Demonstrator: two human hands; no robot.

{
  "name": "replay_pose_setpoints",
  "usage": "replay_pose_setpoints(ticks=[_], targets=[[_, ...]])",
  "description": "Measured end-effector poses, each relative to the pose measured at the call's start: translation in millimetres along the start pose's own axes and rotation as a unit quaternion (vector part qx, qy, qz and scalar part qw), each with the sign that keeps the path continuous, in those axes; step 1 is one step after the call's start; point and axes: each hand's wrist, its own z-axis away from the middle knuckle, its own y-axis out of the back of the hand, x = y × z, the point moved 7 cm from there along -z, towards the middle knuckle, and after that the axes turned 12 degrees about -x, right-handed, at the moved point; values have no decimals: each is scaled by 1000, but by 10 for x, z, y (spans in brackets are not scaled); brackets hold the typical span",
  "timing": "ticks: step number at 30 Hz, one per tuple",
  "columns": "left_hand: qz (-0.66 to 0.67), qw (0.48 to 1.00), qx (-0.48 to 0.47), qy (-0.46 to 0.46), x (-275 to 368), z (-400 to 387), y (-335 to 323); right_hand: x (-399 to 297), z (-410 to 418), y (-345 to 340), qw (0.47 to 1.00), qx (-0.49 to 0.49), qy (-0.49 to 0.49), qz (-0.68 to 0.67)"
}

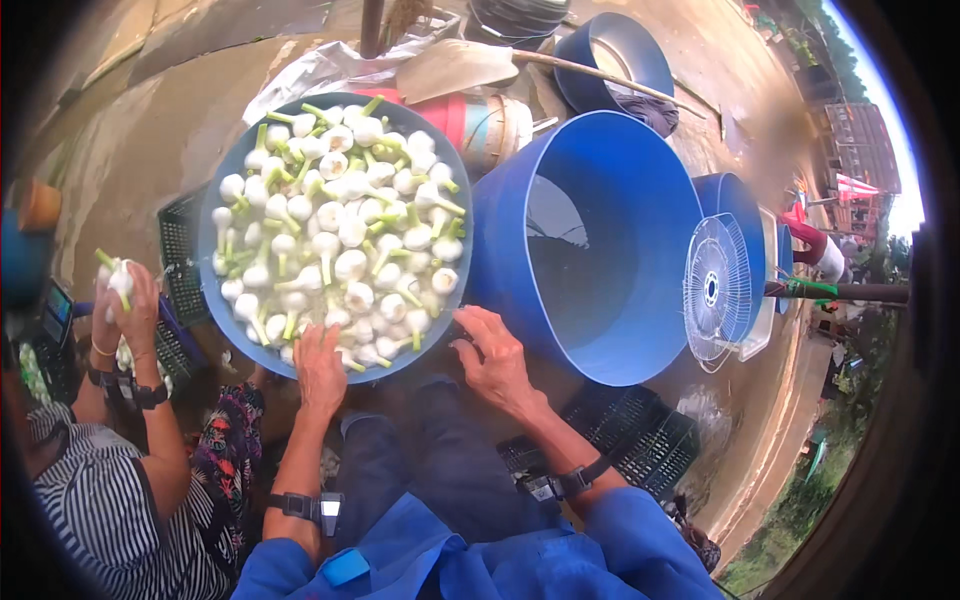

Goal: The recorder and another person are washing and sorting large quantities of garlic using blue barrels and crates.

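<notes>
A round blue tub (211, 274) before me is heaped with white garlic bulbs (352, 232) with short green stems; cloudy water shows between them. My left hand (321, 367) reaches over its near rim, fingertips among the bulbs. Whether those fingers grip a bulb is hidden. At the tub's near right side is my right hand (495, 360), thumb and fingers apart, nothing in it, fingertips close to the rim. Right of the tub stands a deep blue barrel (645, 202) with dark water inside.
On the left a co-worker's hands (135, 307) hold garlic. Green plastic crates (637, 435) stand low right, another crate (180, 255) left of the tub. A fan (712, 289) stands beyond the barrel. Behind the tub lies a long-handled shovel (457, 70) over buckets (499, 131).
</notes>
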Motion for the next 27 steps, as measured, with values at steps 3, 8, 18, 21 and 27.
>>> replay_pose_setpoints(ticks=[3, 8, 18, 21, 27], targets=[[0, 999, 34, -8, -355, 279, 156, 39, 341, 516, 994, 91, -47, -39], [113, 991, 66, 1, -617, 576, 398, 1196, 1626, 1831, 902, 353, -246, -40], [62, 987, 60, 136, -1627, 1792, -222, 3414, 3164, 2635, 550, 565, -415, -453], [387, 866, 23, 315, -1390, 2354, -453, 4056, 2875, 2705, 569, 505, -292, -580], [275, 926, -54, 252, 414, 1214, -379, 4946, 3818, 3711, 723, 368, -285, -511]])
